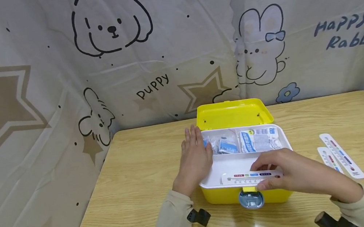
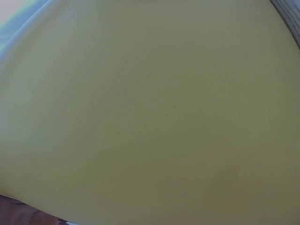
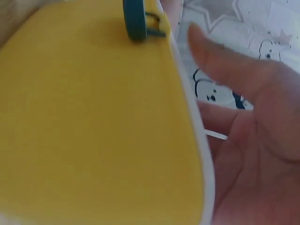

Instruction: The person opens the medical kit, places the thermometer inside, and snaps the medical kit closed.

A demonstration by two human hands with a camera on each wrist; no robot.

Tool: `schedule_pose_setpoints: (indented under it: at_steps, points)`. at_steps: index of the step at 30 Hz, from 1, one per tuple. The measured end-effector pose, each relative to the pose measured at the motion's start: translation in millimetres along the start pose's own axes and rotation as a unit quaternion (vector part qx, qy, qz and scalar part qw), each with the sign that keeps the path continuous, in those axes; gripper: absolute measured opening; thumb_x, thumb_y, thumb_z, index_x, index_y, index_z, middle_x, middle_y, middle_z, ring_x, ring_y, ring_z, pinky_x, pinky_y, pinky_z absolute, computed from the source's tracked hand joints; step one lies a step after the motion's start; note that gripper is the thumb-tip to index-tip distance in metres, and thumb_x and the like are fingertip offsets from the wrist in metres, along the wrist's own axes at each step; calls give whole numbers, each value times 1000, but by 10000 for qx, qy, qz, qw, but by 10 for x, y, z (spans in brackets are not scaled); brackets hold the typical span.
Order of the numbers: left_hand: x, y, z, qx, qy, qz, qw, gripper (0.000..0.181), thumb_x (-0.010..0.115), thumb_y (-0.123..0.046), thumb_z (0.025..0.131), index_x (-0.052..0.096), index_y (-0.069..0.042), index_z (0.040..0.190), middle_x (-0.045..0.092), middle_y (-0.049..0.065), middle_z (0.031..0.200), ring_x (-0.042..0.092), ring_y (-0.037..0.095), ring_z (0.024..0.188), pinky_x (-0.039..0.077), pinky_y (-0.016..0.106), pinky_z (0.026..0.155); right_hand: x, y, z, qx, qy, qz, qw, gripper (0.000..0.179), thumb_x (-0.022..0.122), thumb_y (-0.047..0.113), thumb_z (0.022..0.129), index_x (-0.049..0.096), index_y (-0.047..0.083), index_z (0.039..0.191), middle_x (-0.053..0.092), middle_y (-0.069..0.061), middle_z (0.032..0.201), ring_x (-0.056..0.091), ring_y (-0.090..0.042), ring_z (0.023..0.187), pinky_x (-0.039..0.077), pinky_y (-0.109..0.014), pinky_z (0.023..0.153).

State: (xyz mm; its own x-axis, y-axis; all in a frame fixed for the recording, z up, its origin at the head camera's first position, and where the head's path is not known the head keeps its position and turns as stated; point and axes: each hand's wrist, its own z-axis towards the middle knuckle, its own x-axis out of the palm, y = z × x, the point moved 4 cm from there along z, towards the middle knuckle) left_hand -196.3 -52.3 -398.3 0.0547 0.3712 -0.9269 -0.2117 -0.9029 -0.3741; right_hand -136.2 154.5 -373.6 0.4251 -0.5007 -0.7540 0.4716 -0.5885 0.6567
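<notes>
Cartoon-printed cloth [image 1: 167,62] stands behind a wooden table [image 1: 140,161]. Left hand [image 1: 195,158] is open, fingers straight along the rim of the box [image 1: 223,195], likely to steady it. Right hand [image 1: 284,171] looks loosely open, thumb apart from curved fingers, perhaps to guide the strip [image 1: 245,176]. Between the hands, that strip sits inside the box, long axis parallel to its front, one end pointing leftward, the other by the right palm
</notes>
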Motion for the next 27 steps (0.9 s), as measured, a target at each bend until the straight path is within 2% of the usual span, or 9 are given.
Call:
schedule_pose_setpoints:
  at_steps: [5, 8, 12, 17, 21, 27]
  points:
    - [13, -19, 22, -34, 5, -64, 10000, 62, 35, -30, 105, 13, 3, 153, 5, 16, 161, 0, 31, 147, 13, 48, 118, 94, 45, -79, -119, -738, -383, 9965, 44, 72, 45, 82, 70, 15, 115, 69, 5, 110, 61, -11, 97, 55, -32, 81]
    - [19, -39, 37, -91, 53, -90, 9999, 63, 35, -32, 105, 12, 1, 153, 4, 15, 161, -2, 30, 148, 12, 47, 118, 127, 57, -133, -264, -1112, -347, 9928, 41, 72, 40, 83, 69, 18, 118, 69, 4, 114, 61, -13, 102, 55, -32, 81]
    - [17, -62, 50, -109, 58, -104, 9999, 63, 35, -32, 105, 12, 1, 153, 3, 14, 161, -4, 29, 147, 12, 46, 118, 137, 59, -169, -403, -1367, -168, 9896, 39, 73, 35, 84, 66, 23, 121, 67, 7, 118, 60, -10, 104, 55, -28, 81]
    - [4, -57, 39, -179, 52, -58, 9998, 63, 36, -32, 105, 13, 0, 153, 4, 13, 161, -4, 28, 148, 12, 46, 118, 155, 63, -150, -495, -1580, -100, 9862, 42, 76, 35, 82, 65, 27, 122, 66, 14, 118, 60, -9, 109, 53, -28, 86]
    - [-15, -37, 18, -234, 47, 77, 9997, 64, 37, -33, 104, 14, 0, 153, 5, 13, 161, -2, 29, 148, 12, 47, 118, 190, 67, -141, -712, -1527, -99, 9857, 47, 76, 33, 81, 63, 25, 126, 65, 10, 121, 58, -10, 108, 53, -26, 82]
    - [6, -10, -15, -228, 58, 107, 9997, 65, 37, -34, 104, 13, 1, 153, 6, 14, 161, -3, 29, 148, 12, 48, 118, 225, 1, -155, -932, -923, -91, 9913, 59, 74, 10, 83, 53, 23, 137, 58, 3, 133, 54, -17, 120, 46, -23, 96]
